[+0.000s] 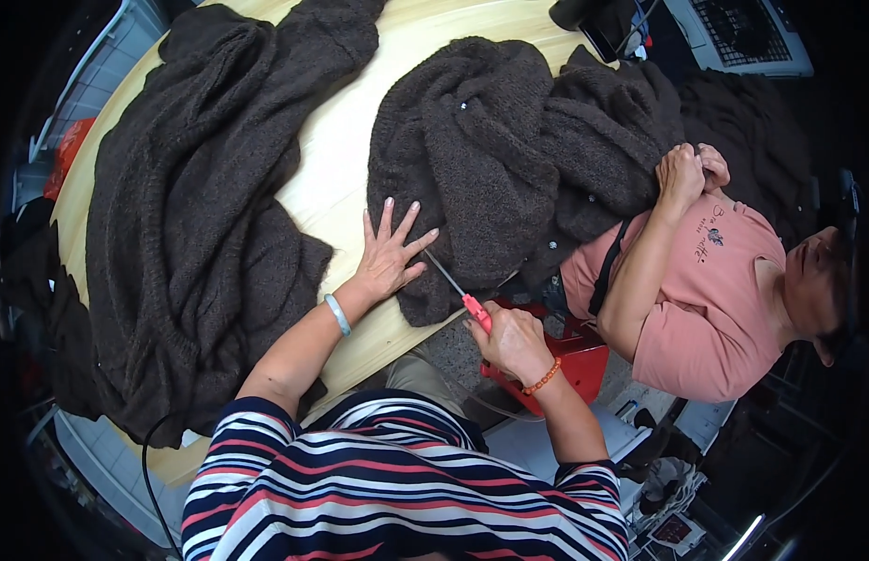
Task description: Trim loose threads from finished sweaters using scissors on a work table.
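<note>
A dark brown knitted garment [463,178] lies bunched on the round table, with small shiny spots on it. My left hand [390,259] is spread flat at its near left edge, fingertips on the knit and palm over the tabletop. My right hand [514,344] is closed round the red grip of a tool with a long, thin metal shaft [447,274]. The shaft slants up and left across the knit, and its tip ends close to my left fingers. Its exact kind is not clear.
A second dark knitted pile [191,215] covers the left of the pale wooden table [336,140]. At right, a co-worker in a pink shirt [710,299] has both hands on dark knit. A red stool [579,365] stands below the table edge. A black cable [146,467] hangs lower left.
</note>
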Demonstrator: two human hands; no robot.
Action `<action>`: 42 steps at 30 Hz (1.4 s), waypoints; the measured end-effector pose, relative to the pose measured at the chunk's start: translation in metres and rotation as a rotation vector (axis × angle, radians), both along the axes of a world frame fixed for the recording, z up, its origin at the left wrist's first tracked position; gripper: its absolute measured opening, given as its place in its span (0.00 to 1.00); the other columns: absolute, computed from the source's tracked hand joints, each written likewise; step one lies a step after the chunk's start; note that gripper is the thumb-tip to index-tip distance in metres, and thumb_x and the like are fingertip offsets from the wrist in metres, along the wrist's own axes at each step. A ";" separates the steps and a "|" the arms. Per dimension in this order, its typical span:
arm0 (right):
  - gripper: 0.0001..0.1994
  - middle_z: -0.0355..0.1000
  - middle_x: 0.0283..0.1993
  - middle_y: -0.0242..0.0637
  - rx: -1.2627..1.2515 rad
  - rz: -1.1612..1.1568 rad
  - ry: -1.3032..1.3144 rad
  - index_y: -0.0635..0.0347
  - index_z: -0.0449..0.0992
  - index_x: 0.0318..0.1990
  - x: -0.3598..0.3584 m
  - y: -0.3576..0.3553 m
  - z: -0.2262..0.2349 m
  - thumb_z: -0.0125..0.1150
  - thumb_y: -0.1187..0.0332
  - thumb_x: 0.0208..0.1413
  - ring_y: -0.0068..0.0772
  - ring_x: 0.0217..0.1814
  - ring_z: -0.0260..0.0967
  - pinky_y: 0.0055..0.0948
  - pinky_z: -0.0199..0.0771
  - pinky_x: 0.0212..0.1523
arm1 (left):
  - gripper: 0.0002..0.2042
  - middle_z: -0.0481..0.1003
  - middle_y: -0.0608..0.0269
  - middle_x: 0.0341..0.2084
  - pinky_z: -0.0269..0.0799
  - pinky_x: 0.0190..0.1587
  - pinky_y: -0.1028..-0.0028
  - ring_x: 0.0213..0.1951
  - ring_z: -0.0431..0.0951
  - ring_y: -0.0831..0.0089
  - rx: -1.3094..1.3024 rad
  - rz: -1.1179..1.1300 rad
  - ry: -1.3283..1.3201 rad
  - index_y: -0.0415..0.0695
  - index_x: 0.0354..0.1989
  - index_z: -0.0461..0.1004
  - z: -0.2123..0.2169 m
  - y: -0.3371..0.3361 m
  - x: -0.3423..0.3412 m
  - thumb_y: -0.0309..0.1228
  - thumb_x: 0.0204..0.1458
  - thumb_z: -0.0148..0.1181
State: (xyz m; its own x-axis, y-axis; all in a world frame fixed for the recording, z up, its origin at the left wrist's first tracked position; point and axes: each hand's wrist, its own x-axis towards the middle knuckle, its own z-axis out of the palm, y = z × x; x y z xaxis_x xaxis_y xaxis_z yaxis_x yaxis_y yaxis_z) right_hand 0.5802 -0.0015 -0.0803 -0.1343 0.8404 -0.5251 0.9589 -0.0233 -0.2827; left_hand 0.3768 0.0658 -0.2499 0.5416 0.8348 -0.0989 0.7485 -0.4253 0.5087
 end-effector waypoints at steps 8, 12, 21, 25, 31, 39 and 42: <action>0.16 0.75 0.29 0.55 0.073 -0.049 0.060 0.61 0.75 0.38 -0.034 0.044 -0.023 0.58 0.55 0.56 0.58 0.35 0.75 0.50 0.75 0.39 | 0.31 0.43 0.64 0.73 0.30 0.63 0.27 0.72 0.32 0.42 0.043 -0.072 -0.014 0.66 0.65 0.64 -0.002 -0.001 -0.004 0.46 0.50 0.62; 0.15 0.76 0.30 0.54 0.039 -0.030 0.035 0.61 0.76 0.34 -0.021 0.032 -0.019 0.59 0.56 0.55 0.56 0.37 0.76 0.49 0.75 0.41 | 0.31 0.44 0.63 0.72 0.31 0.63 0.27 0.72 0.32 0.42 0.030 -0.078 -0.030 0.66 0.65 0.63 -0.003 -0.002 -0.008 0.46 0.50 0.62; 0.15 0.74 0.29 0.53 -0.045 -0.145 0.014 0.56 0.71 0.44 0.006 -0.036 0.005 0.57 0.57 0.57 0.57 0.34 0.74 0.51 0.73 0.37 | 0.29 0.48 0.57 0.71 0.28 0.65 0.31 0.72 0.36 0.45 0.066 0.059 -0.072 0.54 0.65 0.64 0.019 -0.018 0.002 0.41 0.52 0.60; 0.14 0.74 0.29 0.52 0.025 -0.166 0.022 0.56 0.72 0.43 0.009 -0.038 0.006 0.58 0.58 0.57 0.57 0.35 0.74 0.51 0.73 0.37 | 0.26 0.59 0.47 0.64 0.37 0.68 0.40 0.69 0.49 0.45 0.018 -0.001 -0.371 0.42 0.60 0.67 0.031 -0.056 0.022 0.39 0.54 0.60; 0.14 0.75 0.26 0.51 0.000 -0.106 -0.008 0.58 0.73 0.41 0.008 -0.035 0.014 0.59 0.58 0.56 0.57 0.31 0.75 0.51 0.74 0.32 | 0.25 0.56 0.60 0.67 0.34 0.65 0.31 0.70 0.43 0.42 0.073 -0.143 -0.191 0.54 0.59 0.70 0.008 -0.071 0.029 0.47 0.53 0.58; 0.14 0.74 0.23 0.53 0.012 -0.035 -0.108 0.63 0.75 0.36 0.002 -0.040 0.005 0.60 0.58 0.55 0.52 0.28 0.76 0.47 0.76 0.30 | 0.25 0.58 0.64 0.66 0.30 0.64 0.29 0.71 0.41 0.42 0.080 -0.176 -0.082 0.59 0.59 0.70 0.003 -0.071 0.027 0.47 0.52 0.59; 0.15 0.75 0.26 0.54 -0.002 -0.071 -0.109 0.61 0.75 0.38 -0.001 -0.020 -0.009 0.59 0.57 0.56 0.56 0.32 0.76 0.49 0.76 0.34 | 0.25 0.59 0.64 0.65 0.29 0.63 0.28 0.71 0.41 0.43 0.077 -0.191 -0.082 0.60 0.60 0.70 0.007 -0.069 0.029 0.47 0.51 0.60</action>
